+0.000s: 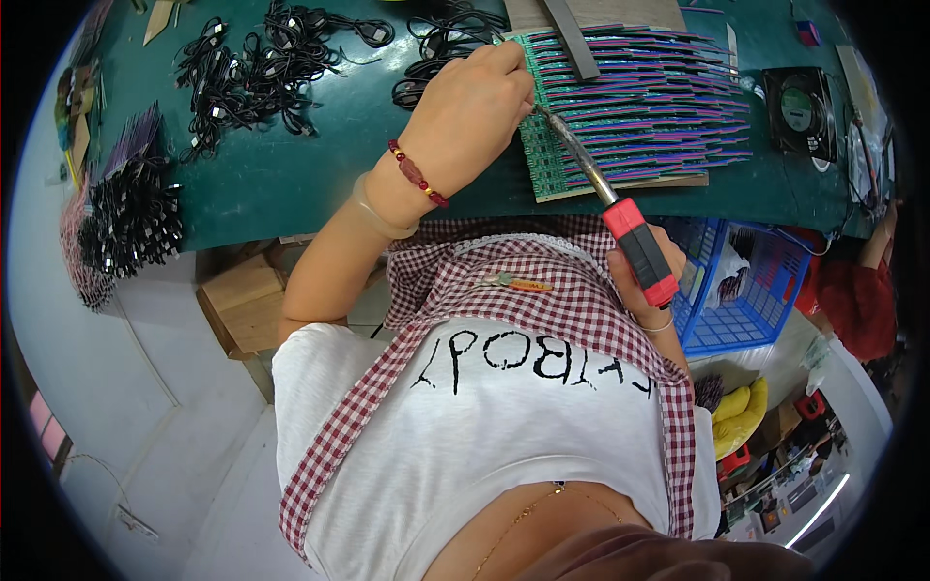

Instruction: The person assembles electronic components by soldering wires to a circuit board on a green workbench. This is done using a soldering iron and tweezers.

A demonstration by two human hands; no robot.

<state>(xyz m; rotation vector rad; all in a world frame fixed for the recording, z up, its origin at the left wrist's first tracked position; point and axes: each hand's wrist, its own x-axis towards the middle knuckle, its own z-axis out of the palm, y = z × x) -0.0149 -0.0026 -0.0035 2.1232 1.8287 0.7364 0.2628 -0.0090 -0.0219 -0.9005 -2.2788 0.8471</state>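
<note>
My left hand (472,114) is closed at the left edge of a green circuit board panel (545,160), its fingers pinched together; what they hold is hidden. From the panel, many thin purple, blue and black wires (659,102) run to the right in rows. In my right hand (659,261) is a soldering iron (635,242) with a red and black handle. Its metal shaft slants up and left, and the tip ends at the panel beside my left fingertips. Whether the tip touches the panel is too small to tell. A flat grey metal bar (573,41) lies across the wires.
Bundles of black cables (262,73) lie at the back left on the green table (320,184). More cables (126,218) hang at its left edge. A black device with a round face (799,111) stands to the right. Below are a blue plastic crate (731,315) and a cardboard box (242,305).
</note>
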